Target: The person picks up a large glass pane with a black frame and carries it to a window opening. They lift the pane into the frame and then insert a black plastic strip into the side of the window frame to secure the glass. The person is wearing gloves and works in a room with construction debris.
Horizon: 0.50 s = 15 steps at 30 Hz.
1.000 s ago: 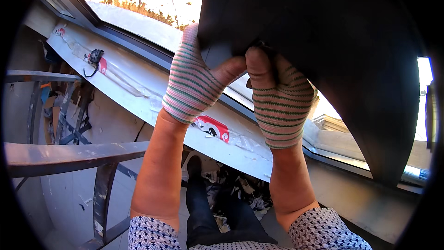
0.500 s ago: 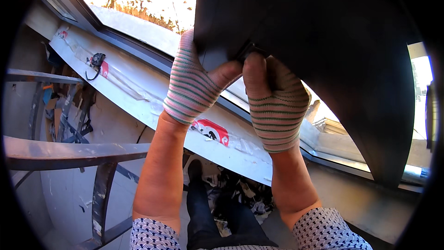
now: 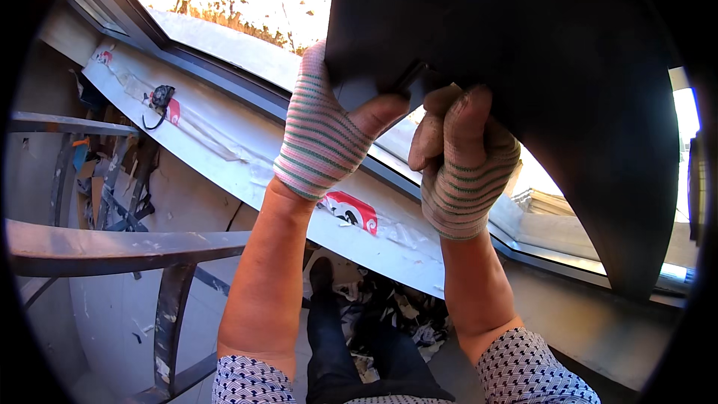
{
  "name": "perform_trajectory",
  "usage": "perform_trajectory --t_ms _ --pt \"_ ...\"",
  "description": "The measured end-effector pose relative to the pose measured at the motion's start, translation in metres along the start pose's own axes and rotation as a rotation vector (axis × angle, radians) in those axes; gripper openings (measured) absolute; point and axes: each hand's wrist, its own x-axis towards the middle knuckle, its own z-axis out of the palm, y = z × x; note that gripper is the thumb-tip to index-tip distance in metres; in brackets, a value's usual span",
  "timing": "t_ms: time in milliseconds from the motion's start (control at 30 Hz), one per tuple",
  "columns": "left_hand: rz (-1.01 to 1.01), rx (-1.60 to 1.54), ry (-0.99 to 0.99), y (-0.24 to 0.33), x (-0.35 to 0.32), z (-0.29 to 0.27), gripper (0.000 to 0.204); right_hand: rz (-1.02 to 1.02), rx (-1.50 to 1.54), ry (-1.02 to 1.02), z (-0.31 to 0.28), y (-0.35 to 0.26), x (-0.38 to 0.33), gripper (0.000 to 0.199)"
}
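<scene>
Left hand (image 3: 323,126) pinches panel (image 3: 516,37) at lower-left corner, likely steadying it; right hand (image 3: 473,168) under panel, fingers curled, can't tell if pinching.

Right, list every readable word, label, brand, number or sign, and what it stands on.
No words or numbers are readable.
Red, black and white printed graphic on the long white windowsill: no legible text.
Smaller red printed patches farther left on it: too small to read.

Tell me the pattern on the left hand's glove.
Thin green stripes on pale pink; the left glove shows it best in the head view.
</scene>
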Motion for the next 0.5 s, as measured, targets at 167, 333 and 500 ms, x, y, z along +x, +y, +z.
perform_trajectory --t_ms 167,333,500 --pt "0.018 -0.058 0.021 0.015 0.002 0.004 0.072 0.105 0.069 -0.027 0.0 -0.007 0.0 0.057" --pt "0.098 0.061 0.067 0.013 0.003 0.007 0.073 0.121 0.032 0.004 0.005 -0.012 -0.002 0.051" --pt "0.018 -0.038 0.049 0.021 0.004 0.008 0.072 0.099 -0.019 0.017 0.001 -0.007 -0.004 0.043"
